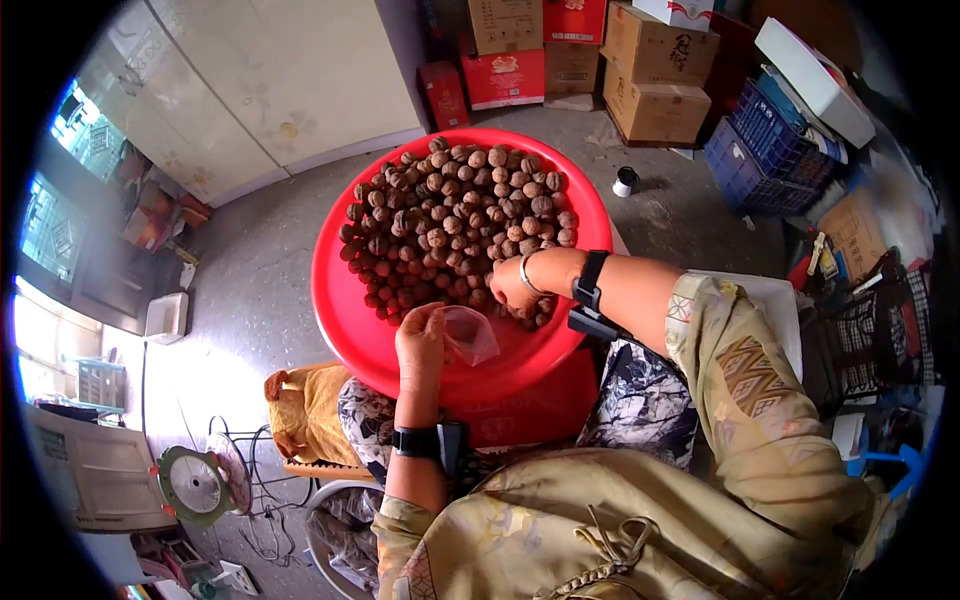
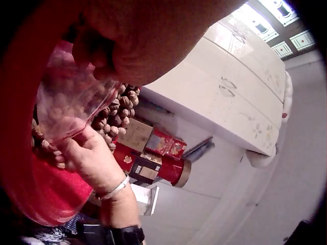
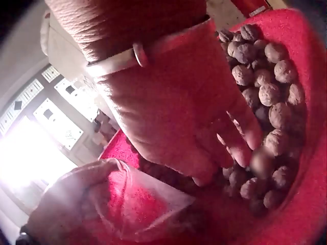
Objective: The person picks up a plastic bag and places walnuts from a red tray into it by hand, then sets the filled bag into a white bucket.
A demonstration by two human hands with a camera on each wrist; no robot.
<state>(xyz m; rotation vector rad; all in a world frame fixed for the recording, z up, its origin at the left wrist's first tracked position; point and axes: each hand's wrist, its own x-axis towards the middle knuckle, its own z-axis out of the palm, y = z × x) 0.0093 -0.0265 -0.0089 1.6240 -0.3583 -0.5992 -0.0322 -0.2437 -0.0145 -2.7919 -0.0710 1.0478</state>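
A wide red basin (image 1: 335, 330) holds a heap of walnuts (image 1: 460, 205). My left hand (image 1: 420, 340) pinches the edge of a clear plastic bag (image 1: 472, 338) over the basin's near side. The bag hangs between the two hands, and in the right wrist view its thin film (image 3: 138, 199) looks slack. My right hand (image 1: 518, 285), with a bracelet on its wrist, reaches down into the near right of the heap. Its bent fingers (image 3: 237, 145) are right at a blurred walnut (image 3: 263, 161); I cannot tell whether they hold any.
Cardboard boxes (image 1: 655, 100) and red cartons (image 1: 503, 78) stand behind the basin. Blue crates (image 1: 765, 150) are stacked at the right. A small black and white cup (image 1: 625, 181) is on the floor. To the left are a pale cabinet (image 1: 270, 80) and a round fan-like object (image 1: 193, 485) with cables.
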